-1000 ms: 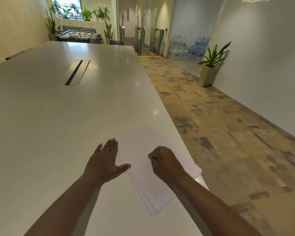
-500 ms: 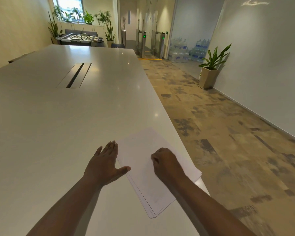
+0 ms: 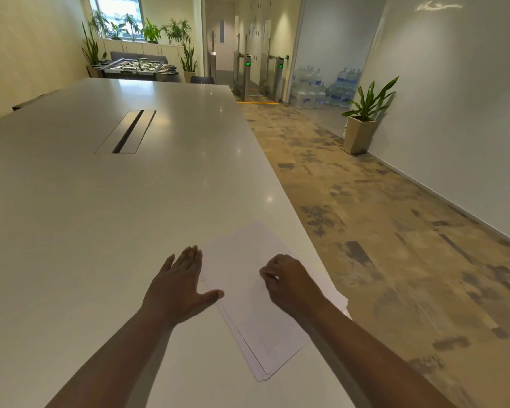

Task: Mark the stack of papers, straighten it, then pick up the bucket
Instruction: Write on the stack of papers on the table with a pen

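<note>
Both hands work the papers (image 3: 248,290) on the table (image 3: 100,231): left hand (image 3: 177,287) flat, fingers together beside their edge; right hand (image 3: 289,282) curled on top, pinching something unclear.

The right hand (image 3: 289,282) covers the middle of the stack of papers (image 3: 242,260), and its curled fingers (image 3: 267,273) hide whatever they may pinch; a thin reddish sliver shows there, too small to tell what it is. The stack's right corner is partly hidden behind the right wrist. Marks on the top sheet are too faint to read. Both forearms are cut off by the bottom edge. The surface (image 3: 100,216) runs out past the left and bottom edges. The water bottles (image 3: 321,86) far off blur together.
</note>
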A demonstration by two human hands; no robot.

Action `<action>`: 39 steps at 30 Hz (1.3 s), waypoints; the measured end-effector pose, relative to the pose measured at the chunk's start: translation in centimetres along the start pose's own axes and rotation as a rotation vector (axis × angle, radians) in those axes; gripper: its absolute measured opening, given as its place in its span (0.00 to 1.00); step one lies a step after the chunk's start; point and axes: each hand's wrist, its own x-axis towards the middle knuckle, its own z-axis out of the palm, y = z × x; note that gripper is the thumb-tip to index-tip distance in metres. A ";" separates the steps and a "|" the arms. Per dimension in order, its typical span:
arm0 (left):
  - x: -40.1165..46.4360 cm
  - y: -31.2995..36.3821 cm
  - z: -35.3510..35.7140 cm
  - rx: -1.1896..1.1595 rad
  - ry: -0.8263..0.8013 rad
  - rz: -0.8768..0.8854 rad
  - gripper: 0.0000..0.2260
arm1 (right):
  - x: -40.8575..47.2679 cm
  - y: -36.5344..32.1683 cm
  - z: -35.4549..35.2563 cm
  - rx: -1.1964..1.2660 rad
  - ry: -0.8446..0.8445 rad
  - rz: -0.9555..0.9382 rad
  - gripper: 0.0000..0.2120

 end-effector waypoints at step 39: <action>0.1 -0.1 0.1 0.015 -0.010 -0.013 0.57 | -0.6 1.8 -2.8 0.014 0.134 0.182 0.19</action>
